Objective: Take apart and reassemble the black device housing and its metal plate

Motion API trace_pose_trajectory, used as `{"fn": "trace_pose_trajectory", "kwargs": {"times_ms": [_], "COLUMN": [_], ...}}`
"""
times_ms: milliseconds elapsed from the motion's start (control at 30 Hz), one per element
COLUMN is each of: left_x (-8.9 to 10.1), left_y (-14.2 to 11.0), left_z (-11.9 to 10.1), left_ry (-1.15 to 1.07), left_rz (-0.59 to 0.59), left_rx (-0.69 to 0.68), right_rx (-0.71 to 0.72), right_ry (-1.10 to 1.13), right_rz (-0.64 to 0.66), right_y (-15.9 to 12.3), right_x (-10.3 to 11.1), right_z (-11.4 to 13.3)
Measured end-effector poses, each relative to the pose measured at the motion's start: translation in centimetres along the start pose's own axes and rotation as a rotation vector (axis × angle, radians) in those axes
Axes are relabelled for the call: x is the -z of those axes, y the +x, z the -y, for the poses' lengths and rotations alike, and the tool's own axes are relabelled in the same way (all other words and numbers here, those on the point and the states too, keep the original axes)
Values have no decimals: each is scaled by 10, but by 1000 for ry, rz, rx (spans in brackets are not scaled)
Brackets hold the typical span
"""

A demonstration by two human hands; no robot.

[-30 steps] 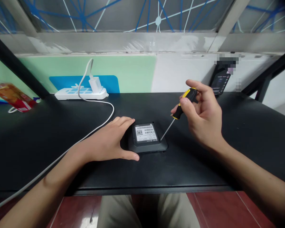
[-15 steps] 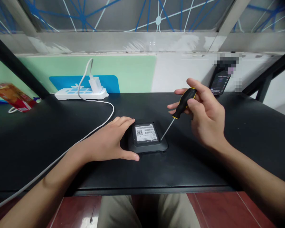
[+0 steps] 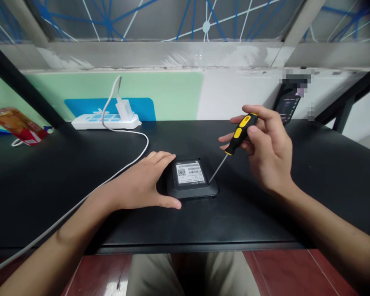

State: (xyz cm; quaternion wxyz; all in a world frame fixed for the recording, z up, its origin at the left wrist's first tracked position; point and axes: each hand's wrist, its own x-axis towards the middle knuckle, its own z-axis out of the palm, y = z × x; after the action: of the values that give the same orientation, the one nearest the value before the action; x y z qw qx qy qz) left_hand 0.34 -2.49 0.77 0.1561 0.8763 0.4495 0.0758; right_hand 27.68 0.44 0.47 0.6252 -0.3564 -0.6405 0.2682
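Observation:
A flat black electronic device (image 3: 188,192) lies on the desk, with a white label (image 3: 190,172) bearing a QR code and barcodes facing up. My left hand (image 3: 143,181) holds it by its left side, fingers at the back corner and thumb at the front edge. In my right hand (image 3: 271,152) is a screwdriver (image 3: 241,133) with a black and yellow handle, held between thumb and fingers. Its shaft slants down to the left, and the tip meets the device near the label's front right corner. Whatever sits under the tip is too small to make out.
A white power strip (image 3: 89,122) with a plugged-in charger (image 3: 124,109) stands at the back. Its white cable (image 3: 143,150) runs across the desk beneath my left forearm. A phone (image 3: 286,102) leans at the back right; a tilted drink bottle (image 3: 17,123) is far left.
The screwdriver handle has turned about its axis, so its yellow patches now face me. My right fingers have shifted slightly on it. My left hand and the device stay in place.

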Motion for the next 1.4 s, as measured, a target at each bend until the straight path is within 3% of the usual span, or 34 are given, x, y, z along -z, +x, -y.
{"fn": "trace_pose_trajectory", "kwargs": {"times_ms": [367, 600, 833, 967, 1133, 1400], "left_x": [0, -1, 0, 0, 0, 1], "left_y": [0, -1, 0, 1, 0, -1], "left_z": [0, 2, 0, -1, 1, -1], "left_ry": [-4, -22, -6, -9, -10, 3], "left_rz": [-9, -32, -9, -14, -22, -4], "left_rx": [-13, -29, -8, -9, -19, -4], "right_rx": [19, 155, 11, 52, 103, 12], "right_ry": [-48, -187, 34, -15, -101, -13], "right_rz": [0, -73, 8, 16, -63, -14], "right_y": [0, 2, 0, 0, 1, 0], "right_x": [1, -1, 1, 0, 0, 1], "right_z": [-3, 4, -1, -2, -1, 1]}}
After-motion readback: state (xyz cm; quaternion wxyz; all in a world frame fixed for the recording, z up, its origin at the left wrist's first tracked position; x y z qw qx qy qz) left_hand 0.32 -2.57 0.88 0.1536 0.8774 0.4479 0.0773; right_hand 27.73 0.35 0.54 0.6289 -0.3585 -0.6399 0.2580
